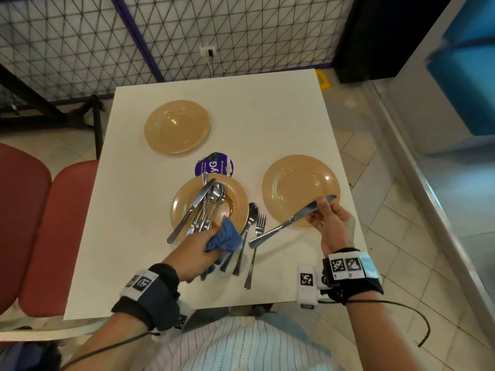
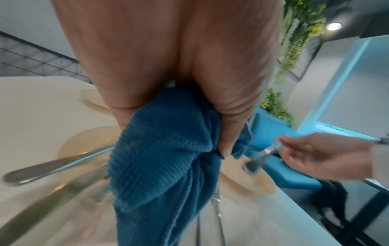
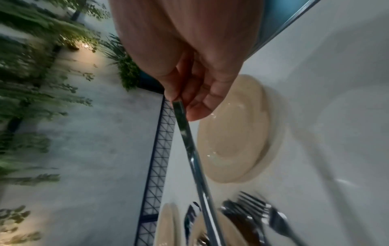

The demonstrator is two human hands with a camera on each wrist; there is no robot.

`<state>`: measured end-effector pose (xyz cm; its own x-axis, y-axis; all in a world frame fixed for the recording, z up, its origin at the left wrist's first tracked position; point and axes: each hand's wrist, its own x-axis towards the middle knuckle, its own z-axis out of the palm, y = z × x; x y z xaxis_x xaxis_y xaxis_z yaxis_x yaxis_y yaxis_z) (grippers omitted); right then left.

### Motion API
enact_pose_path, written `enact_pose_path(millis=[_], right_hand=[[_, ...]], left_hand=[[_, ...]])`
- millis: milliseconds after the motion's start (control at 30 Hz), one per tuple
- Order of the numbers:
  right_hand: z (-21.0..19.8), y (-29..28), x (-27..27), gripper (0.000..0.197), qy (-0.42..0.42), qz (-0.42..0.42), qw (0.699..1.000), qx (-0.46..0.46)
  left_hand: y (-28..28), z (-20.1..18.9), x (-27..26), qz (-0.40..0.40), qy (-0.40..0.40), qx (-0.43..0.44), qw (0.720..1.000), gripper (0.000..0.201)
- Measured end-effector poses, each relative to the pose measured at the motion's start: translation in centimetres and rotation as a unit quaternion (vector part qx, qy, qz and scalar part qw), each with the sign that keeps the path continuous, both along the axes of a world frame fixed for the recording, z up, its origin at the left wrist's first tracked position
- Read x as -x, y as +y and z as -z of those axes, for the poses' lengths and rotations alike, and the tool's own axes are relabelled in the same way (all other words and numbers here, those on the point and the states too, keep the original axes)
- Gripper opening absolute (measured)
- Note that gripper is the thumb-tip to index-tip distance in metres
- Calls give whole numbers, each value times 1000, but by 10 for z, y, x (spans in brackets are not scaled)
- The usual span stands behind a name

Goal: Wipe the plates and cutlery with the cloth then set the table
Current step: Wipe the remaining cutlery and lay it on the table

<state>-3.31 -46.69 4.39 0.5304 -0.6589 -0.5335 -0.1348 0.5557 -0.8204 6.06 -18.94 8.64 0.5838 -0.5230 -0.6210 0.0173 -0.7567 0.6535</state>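
Observation:
Three tan plates are on the white table [image 1: 281,116]: one at the far left [image 1: 176,127], one at the right [image 1: 301,190] and a middle one [image 1: 238,210] that carries several knives, forks and spoons [image 1: 206,207]. My left hand [image 1: 198,250] grips a bunched blue cloth [image 1: 223,238] [image 2: 160,149] at the middle plate's near rim. My right hand [image 1: 330,223] pinches a knife [image 1: 289,220] [image 3: 189,146] by its blade over the right plate, its handle pointing toward the cloth. A spoon [image 1: 247,234] and a fork [image 1: 255,247] lie on the table between the two near plates.
A purple round sticker [image 1: 214,164] lies behind the middle plate. Red chairs [image 1: 40,223] stand to the left of the table. A wire-mesh fence [image 1: 187,36] runs behind it. Tiled floor and a blue panel [image 1: 466,76] lie to the right.

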Motion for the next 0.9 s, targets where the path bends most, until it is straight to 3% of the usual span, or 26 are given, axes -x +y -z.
enact_pose_path(millis=[67,200,500,700,900], right_hand=[[17,8,12,14,30,0,999,-10],[52,37,26,16,99,18,994,-40],[85,64,25,17,145,63,978,-135],[91,63,18,26,260,-48,963,-51],[68,67,5,41,331,-127,935,-6]], left_hand=[[15,1,-4,-54,-5,5,999,18],[38,9,-10,-115,-58,2,992,24],[63,19,-14,-189,-35,42,980,19],[75,21,-34,-177,-18,62,982,20],[97,18,-60,-193,-11,87,977,15]])
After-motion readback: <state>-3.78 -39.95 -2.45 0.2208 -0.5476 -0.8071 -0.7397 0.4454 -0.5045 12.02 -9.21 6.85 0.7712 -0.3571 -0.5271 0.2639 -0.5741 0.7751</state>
